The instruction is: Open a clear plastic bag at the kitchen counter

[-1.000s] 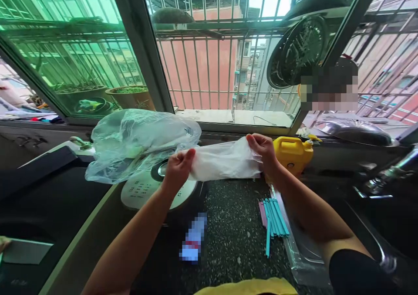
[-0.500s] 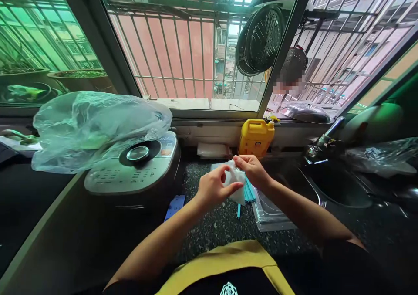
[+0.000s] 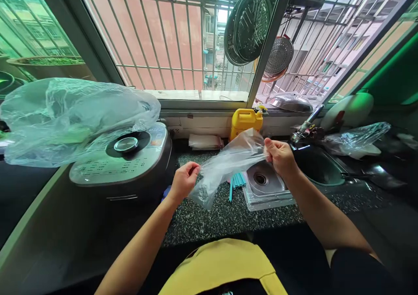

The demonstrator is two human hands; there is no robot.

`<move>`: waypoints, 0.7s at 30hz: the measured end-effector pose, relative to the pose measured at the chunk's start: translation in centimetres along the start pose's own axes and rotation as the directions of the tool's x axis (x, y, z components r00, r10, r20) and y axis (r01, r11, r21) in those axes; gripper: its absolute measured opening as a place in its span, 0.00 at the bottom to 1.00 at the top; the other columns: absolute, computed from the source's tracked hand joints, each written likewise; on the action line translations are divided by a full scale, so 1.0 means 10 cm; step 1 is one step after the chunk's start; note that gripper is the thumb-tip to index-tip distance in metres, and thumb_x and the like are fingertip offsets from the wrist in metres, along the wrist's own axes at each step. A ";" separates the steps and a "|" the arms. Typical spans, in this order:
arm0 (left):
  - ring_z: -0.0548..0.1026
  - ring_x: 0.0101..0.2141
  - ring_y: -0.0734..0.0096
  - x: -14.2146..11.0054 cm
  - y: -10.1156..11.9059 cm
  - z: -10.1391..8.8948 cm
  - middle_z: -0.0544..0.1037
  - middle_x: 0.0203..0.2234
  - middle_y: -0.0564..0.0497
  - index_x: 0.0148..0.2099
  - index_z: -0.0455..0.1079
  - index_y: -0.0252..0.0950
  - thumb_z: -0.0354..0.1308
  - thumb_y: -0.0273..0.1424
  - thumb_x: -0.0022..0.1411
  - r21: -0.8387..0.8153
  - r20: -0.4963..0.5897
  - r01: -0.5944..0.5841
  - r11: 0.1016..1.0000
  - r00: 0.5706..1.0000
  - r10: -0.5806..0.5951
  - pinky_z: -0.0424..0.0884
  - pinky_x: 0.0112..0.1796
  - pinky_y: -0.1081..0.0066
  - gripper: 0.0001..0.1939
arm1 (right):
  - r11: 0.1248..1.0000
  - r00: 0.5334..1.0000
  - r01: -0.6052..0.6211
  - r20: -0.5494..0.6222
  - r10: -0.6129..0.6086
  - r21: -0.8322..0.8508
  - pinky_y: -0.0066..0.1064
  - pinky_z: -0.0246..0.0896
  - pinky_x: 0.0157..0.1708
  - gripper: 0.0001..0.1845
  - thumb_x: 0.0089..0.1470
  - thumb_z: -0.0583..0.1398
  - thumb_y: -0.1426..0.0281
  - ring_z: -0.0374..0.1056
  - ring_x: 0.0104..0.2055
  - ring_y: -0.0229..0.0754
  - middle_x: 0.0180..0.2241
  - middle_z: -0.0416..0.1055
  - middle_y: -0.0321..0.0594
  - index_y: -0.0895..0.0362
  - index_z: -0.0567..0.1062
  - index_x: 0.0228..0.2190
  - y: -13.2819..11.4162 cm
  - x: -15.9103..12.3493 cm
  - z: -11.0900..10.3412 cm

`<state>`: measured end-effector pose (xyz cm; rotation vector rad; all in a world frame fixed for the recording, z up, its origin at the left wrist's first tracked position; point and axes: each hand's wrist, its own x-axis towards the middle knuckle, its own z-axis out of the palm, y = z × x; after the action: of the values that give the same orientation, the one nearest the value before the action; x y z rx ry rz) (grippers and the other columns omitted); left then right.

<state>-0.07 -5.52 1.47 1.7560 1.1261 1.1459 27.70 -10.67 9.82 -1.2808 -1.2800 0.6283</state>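
Observation:
I hold a thin clear plastic bag (image 3: 228, 164) stretched between both hands above the dark speckled counter (image 3: 212, 216). My left hand (image 3: 183, 182) pinches the bag's lower left edge. My right hand (image 3: 281, 156) grips its upper right edge, a little higher. The bag sags open between them and part of it hangs below my left hand. Teal sticks (image 3: 237, 181) lie on the counter just behind the bag.
A rice cooker (image 3: 124, 164) stands at the left with a big crumpled plastic bag (image 3: 72, 116) on it. A yellow jug (image 3: 245, 120) stands by the window. A small steel tray with a drain (image 3: 266, 186) lies right of the sticks, then the sink (image 3: 318, 168) and tap (image 3: 305, 125).
My hands, which held the bag bunched small together, have pulled apart and spread it open. The view has shifted further right and back from the counter.

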 end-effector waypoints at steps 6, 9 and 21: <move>0.63 0.21 0.74 -0.38 -0.04 0.14 0.65 0.17 0.56 0.24 0.65 0.36 0.54 0.36 0.49 -0.180 0.081 0.155 0.971 0.986 -0.143 0.61 0.25 0.74 0.09 | 0.989 0.996 0.009 -0.087 0.004 0.148 0.27 0.40 0.15 0.31 0.43 0.61 0.45 0.47 0.13 0.30 0.09 0.51 0.29 0.55 0.58 0.10 -0.03 -0.28 -0.19; 0.64 0.24 0.73 -0.66 0.02 0.24 0.67 0.20 0.54 0.25 0.65 0.36 0.54 0.34 0.49 -0.156 0.125 0.147 0.977 0.984 -0.128 0.63 0.27 0.73 0.07 | 0.975 0.995 -0.001 -0.096 0.023 0.224 0.27 0.40 0.15 0.32 0.41 0.62 0.45 0.44 0.13 0.29 0.09 0.48 0.27 0.54 0.55 0.10 -0.06 -0.44 -0.29; 0.67 0.23 0.70 -1.12 0.82 1.12 0.66 0.17 0.54 0.24 0.65 0.37 0.56 0.37 0.53 -0.141 0.144 0.191 0.971 0.975 -0.171 0.65 0.30 0.70 0.11 | 0.938 0.956 -0.236 0.232 0.178 0.253 0.26 0.45 0.14 0.29 0.43 0.61 0.46 0.47 0.13 0.29 0.11 0.51 0.27 0.55 0.58 0.13 -0.19 -1.06 -0.47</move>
<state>10.31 -20.05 2.06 1.5519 1.0658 0.9664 28.75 -22.33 8.96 -1.1450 -1.1785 1.0787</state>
